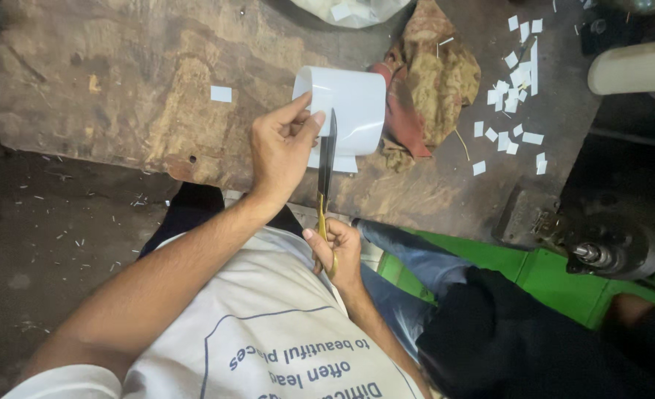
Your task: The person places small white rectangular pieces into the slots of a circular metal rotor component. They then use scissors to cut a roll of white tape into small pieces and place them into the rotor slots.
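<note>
White sheet in left hand, scissors in right hand.

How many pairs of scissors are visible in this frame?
1. The scissors are at centre, handles in the right hand, blades pointing up beside the white strip held by the left hand. Others may lie out of view.

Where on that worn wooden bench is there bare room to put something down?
The widest bare patch of the bench is left of the left hand and white strip, with only one small white piece on it. Right of the patterned cloth it is crowded with cut white pieces.
</note>
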